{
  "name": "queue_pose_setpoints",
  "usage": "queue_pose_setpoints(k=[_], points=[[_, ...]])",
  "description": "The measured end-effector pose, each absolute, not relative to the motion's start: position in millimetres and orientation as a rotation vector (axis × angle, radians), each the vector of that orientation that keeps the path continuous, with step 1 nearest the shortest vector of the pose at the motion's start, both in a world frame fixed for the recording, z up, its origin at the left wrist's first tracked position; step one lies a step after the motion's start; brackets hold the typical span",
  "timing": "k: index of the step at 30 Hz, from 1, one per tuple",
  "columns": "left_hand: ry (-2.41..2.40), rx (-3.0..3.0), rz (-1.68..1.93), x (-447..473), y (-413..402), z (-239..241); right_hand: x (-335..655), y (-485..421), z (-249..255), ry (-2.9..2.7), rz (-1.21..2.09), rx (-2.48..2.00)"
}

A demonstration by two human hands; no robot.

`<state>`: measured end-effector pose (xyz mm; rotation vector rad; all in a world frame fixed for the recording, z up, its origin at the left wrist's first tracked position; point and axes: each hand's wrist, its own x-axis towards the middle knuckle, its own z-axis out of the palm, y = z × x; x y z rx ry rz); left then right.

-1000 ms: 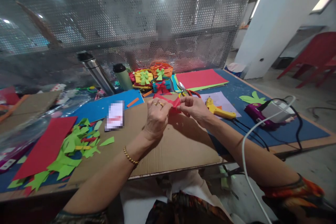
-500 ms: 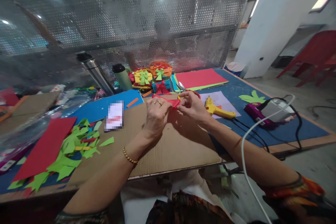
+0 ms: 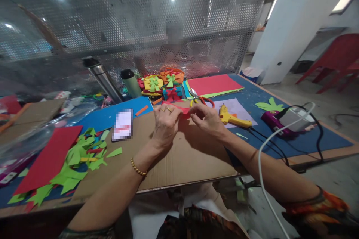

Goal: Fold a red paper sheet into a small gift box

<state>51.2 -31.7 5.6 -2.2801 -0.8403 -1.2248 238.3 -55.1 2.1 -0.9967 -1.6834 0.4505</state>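
Observation:
Both hands pinch a small folded piece of red paper (image 3: 183,110) above a brown cardboard sheet (image 3: 179,157). My left hand (image 3: 165,123), with rings and a gold bracelet, grips its left end with curled fingers. Against its right end, the fingertips of my right hand (image 3: 206,117) are closed. Most of the red paper is hidden between the fingers. Yellow-handled scissors (image 3: 198,99) lie just beyond my hands, and a yellow glue gun (image 3: 232,116) rests to the right.
Green and red paper scraps (image 3: 81,157) and a red sheet (image 3: 47,158) lie at left. Finished paper gift boxes (image 3: 162,82), two flasks (image 3: 131,82), red sheets (image 3: 213,83), a purple glue gun (image 3: 273,121) and cables sit further back and right. A perforated metal screen stands behind the table.
My hands have sunk slightly toward the cardboard and drawn closer together, still working the red paper. Less of the paper shows between the fingers now.

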Motion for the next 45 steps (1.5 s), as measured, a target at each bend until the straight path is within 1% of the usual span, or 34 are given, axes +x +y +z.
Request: queue_pose_setpoints(k=[10,16,22,30,36,45], points=[[-0.829,-2.29,-1.26,49.3,-32.4,8.5,230.8,-59.3,-5.7,-1.672,0.297,-0.99],[-0.877,-2.328,-1.256,49.2,-34.0,10.4,229.8,-65.7,-7.0,-1.745,0.081,-0.927],[-0.857,-2.315,-1.244,49.0,-32.8,9.5,233.9,-61.5,-7.1,-1.811,-0.022,-0.896],[-0.806,-2.287,-1.304,49.6,-33.0,11.5,237.5,-57.8,-11.6,-1.844,-0.25,-0.882],[-0.826,-2.311,-1.324,48.8,-32.6,12.3,236.7,-57.8,-10.2,-1.871,-0.208,-0.971],[-0.85,-2.325,-1.28,47.8,-32.0,11.8,235.0,-55.3,-13.4,-1.842,-0.097,-0.892]])
